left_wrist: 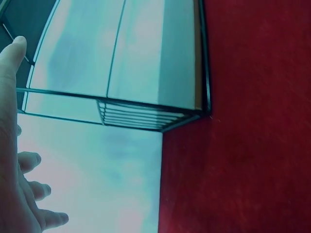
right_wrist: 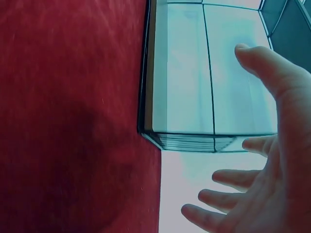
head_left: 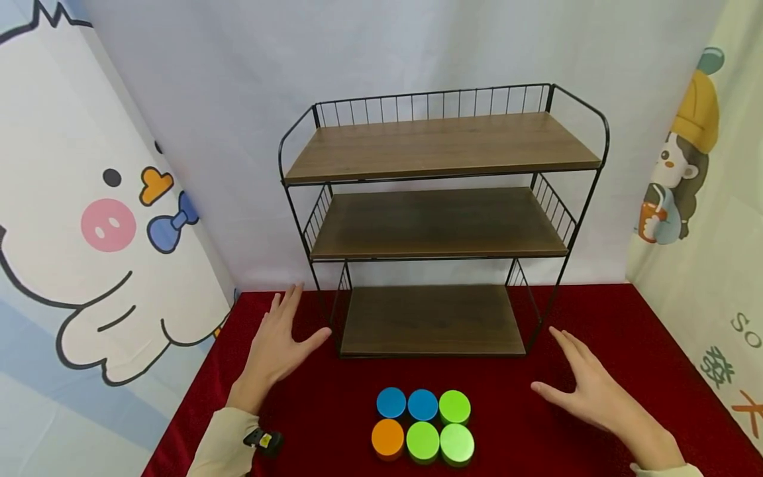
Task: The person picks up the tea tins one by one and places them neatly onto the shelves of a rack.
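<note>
A three-tier shelf rack [head_left: 441, 225] with brown boards and a black wire frame stands on the red cloth. My left hand [head_left: 277, 348] is held beside its lower left side, fingers spread and nothing in the grasp. On the other side, my right hand [head_left: 596, 387] hovers near the lower right corner, thumb apart from the straight fingers, also holding nothing. In front of the rack sit two rows of round discs: two blue discs [head_left: 391, 403], an orange disc [head_left: 387, 438] and three green discs [head_left: 423, 442]. Both wrist views show the rack's wire side beyond the spread fingers.
Red cloth [head_left: 334, 411] covers the table. A pale curtain [head_left: 197, 99] hangs behind the rack. Printed cartoon cloths flank it, with a white character [head_left: 59, 165] on the left and a figure in a yellow hat [head_left: 673, 165] on the right.
</note>
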Available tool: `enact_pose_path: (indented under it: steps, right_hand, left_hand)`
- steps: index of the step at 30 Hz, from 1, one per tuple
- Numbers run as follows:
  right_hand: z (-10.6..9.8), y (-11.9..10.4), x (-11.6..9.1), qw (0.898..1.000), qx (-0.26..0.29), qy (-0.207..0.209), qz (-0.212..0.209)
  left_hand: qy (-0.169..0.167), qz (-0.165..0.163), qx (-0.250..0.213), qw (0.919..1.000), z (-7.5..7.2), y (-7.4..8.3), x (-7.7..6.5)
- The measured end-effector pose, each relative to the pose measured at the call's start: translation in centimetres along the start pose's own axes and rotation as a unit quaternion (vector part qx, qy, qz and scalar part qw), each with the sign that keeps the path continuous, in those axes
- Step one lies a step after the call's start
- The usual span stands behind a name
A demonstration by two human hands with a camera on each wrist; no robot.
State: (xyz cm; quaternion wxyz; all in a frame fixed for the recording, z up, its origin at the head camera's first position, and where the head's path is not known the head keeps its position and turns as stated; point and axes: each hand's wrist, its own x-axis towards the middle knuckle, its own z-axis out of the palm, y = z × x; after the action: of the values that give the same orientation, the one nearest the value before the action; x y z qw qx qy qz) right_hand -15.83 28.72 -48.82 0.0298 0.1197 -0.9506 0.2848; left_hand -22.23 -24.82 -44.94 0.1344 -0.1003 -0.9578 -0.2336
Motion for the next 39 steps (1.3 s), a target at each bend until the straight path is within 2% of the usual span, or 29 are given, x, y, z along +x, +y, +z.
enact_pose_path:
  steps: [6,10,18,28,39]
  right_hand:
    - [1.7,-1.3,0.1,0.999,0.023,-0.018,-0.015]
    - [2.7,-2.0,0.3,0.999,0.034,-0.021,-0.023]
    - [4.1,-2.9,0.9,0.997,0.057,-0.033,-0.035]
    - [5.6,-4.0,1.3,0.996,0.063,-0.03,-0.059]
    - [6.7,-4.8,1.4,0.992,0.085,-0.048,-0.08]
  left_hand:
    - [0.028,0.014,-0.05,0.9983,-0.4,1.2,0.7]
    - [0.037,0.006,-0.093,0.995,-0.6,1.8,1.1]
    - [0.069,0.028,-0.193,0.9783,-0.4,2.8,2.2]
    - [0.106,0.04,-0.259,0.9591,0.0,3.7,3.1]
    - [0.121,0.043,-0.3,0.9451,0.3,4.2,3.6]
